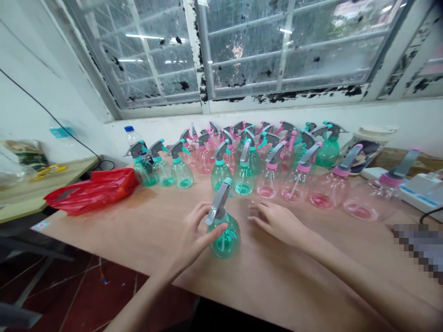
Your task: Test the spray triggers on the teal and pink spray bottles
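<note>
A green spray bottle (226,237) with a grey trigger head stands near the front of the table. My left hand (199,230) is wrapped round its upper part, thumb across the near side and fingers behind. To the right, my right hand (272,219) rests just above or on the tabletop, holding nothing, its fingers slightly curled and apart. Beyond the hands stands a row of spray bottles, among them a green spray bottle (244,180) and a pink spray bottle (266,182). Several more, pink and green, crowd behind them.
A red plastic bag (93,191) lies on the wooden table (148,230) at the left. A clear bottle with a blue cap (129,131) stands by the wall. At right are a white tub (368,143) and a white power strip (420,191). The window (242,50) is behind.
</note>
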